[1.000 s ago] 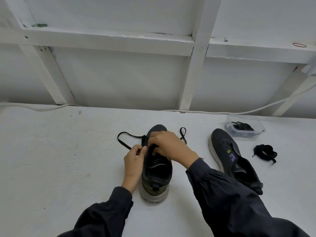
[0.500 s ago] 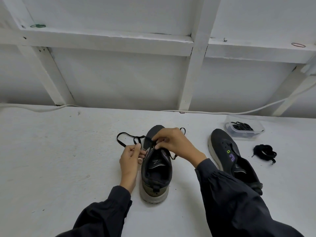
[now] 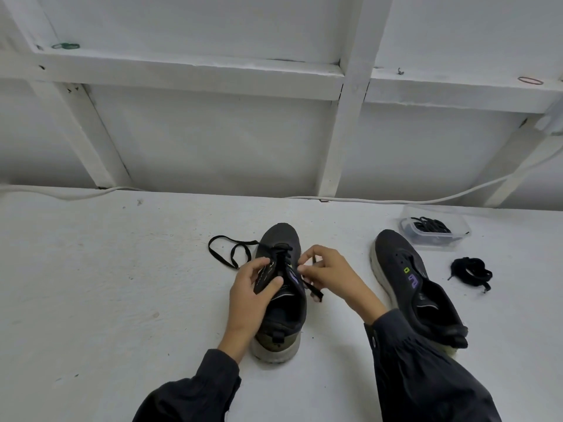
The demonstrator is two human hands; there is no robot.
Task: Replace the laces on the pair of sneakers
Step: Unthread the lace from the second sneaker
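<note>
Under the curled fingertips of the right hand [image 3: 332, 275], pinching one end of the black lace [image 3: 313, 290]; stretch inside the pinch hidden, eyelet behind it too dark to make out. Just left of that pinch, left hand [image 3: 251, 295] gripping the side flap of the dark sneaker [image 3: 281, 236] between thumb and fingers, covering that side's eyelets. Upright on the white table [image 3: 91, 284] between both hands, toe pointing away, pale sole, olive heel patch, laced across the rows nearest the toe. Left of the left-hand hold, other lace end looped loose. Right of the pinch, second sneaker [image 3: 405, 278], partly covered by the right sleeve.
</note>
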